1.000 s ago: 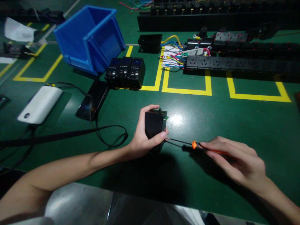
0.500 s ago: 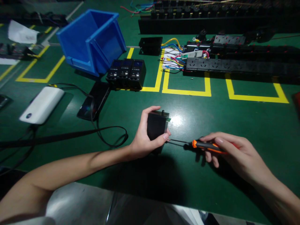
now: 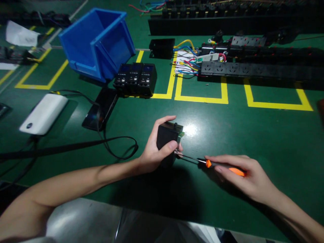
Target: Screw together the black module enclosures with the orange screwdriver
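My left hand is closed around a small black box-shaped module, held just above the green table. A bit of green circuit board sticks out of its right side. In my right hand is a screwdriver with an orange and black handle and a thin metal shaft. The shaft points left, and its tip meets the module's right side near my left thumb. What lies exactly under the tip is too small to make out.
Several black modules stand in a row by a blue bin. A phone, a white power bank and cables lie at left. Black socket strips with coloured wires stretch across the back right.
My right hand has shifted down, so the screwdriver now slants up toward the module, and its grip looks tighter. The module has tilted slightly in my left hand, which still holds it.
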Demonstrator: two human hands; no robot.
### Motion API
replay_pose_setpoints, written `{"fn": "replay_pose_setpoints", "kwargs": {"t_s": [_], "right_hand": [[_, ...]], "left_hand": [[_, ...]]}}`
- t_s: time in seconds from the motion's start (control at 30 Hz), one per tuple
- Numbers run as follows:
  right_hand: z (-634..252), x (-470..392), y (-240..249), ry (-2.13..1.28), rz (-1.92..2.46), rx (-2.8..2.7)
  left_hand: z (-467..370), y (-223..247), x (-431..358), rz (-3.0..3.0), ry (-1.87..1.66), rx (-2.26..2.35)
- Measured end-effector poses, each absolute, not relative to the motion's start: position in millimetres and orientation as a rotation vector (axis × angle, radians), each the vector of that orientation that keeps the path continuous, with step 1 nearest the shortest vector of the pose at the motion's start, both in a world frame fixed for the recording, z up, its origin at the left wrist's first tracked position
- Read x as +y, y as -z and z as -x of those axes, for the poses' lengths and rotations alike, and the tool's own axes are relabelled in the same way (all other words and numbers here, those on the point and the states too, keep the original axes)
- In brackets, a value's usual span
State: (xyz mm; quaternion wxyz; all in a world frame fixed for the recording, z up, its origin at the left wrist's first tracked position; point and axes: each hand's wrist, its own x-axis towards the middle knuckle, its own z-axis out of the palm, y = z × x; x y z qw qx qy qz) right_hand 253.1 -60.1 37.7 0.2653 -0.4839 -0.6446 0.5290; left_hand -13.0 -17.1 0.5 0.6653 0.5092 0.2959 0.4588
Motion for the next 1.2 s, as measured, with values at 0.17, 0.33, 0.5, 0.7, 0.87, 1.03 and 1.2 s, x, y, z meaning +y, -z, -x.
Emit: {"fn": "replay_pose_setpoints", "kwargs": {"t_s": [0.17,0.33,0.5,0.7,0.87,1.03,1.2], "right_hand": [[-255.9,-58.5,-31.0,-1.097,1.055,-2.062],[-262.9,-58.5,-29.2,-0.703,0.854,-2.349],[-261.2,-58.5,-30.8,-0.734,0.882,-2.328],[-254.4,-54.9,-43.3,-1.446,1.382,-1.795],[-250.8,-56.7,-45.5,-2.135,1.433,-1.175],[-240.6,-67.7,-38.9,-2.050,1.461,-1.329],[-235.9,-73.0,-35.0,-1.604,1.380,-1.781]], "left_hand": [[12.9,-2.4,-14.9,-1.114,-1.033,0.636],[10.7,-6.2,-12.5,-0.996,-0.976,0.656],[12.6,-3.1,-12.8,-1.014,-0.996,0.606],[12.8,0.0,-15.4,-1.057,-0.990,0.642],[11.0,-1.6,-17.0,-1.029,-0.953,0.530],[11.9,-6.2,-16.0,-1.005,-0.894,0.435],[13.0,-10.6,-14.1,-0.981,-0.772,0.390]]}}
